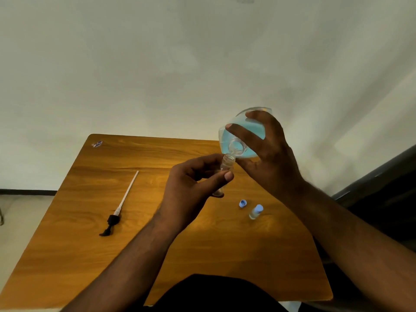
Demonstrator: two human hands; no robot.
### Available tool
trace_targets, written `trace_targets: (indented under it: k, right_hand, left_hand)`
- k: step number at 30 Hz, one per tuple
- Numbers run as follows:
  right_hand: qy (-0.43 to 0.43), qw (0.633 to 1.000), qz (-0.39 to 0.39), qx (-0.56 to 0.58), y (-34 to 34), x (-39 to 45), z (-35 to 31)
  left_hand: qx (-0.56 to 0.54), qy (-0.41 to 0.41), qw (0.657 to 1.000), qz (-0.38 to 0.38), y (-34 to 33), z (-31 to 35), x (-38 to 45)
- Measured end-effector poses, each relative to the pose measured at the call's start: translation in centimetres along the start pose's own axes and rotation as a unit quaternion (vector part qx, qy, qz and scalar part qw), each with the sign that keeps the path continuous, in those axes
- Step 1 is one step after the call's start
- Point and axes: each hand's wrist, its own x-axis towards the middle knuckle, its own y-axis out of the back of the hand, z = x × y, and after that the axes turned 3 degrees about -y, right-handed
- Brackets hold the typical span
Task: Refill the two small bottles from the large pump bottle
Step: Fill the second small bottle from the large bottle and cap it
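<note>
My right hand point(270, 152) grips the large clear bottle point(242, 134), which holds blue liquid and is tipped neck-down toward me. Its open mouth touches the open neck of a small clear bottle point(227, 164) held upright in my left hand point(193, 183). My fingers hide most of that small bottle. The second small bottle point(256, 212), with a blue cap on, stands on the wooden table point(202, 248) to the right. A loose blue cap point(243, 203) lies beside it. The black pump head with its long white tube point(119, 208) lies on the table at the left.
A small sticker point(97, 144) sits at the table's far left corner. A pale wall rises behind the table. A dark surface edge point(382, 176) runs along the right side. My dark-clothed lap point(213, 293) is at the table's near edge.
</note>
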Motion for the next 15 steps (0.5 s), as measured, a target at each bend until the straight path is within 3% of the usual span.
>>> trace_targets:
  k: [15]
  right_hand:
    - [0.04, 0.997, 0.006, -0.062, 0.3, 1.3, 0.3]
  left_hand:
    - [0.024, -0.011, 1.0, 0.01, 0.2, 0.2, 1.1]
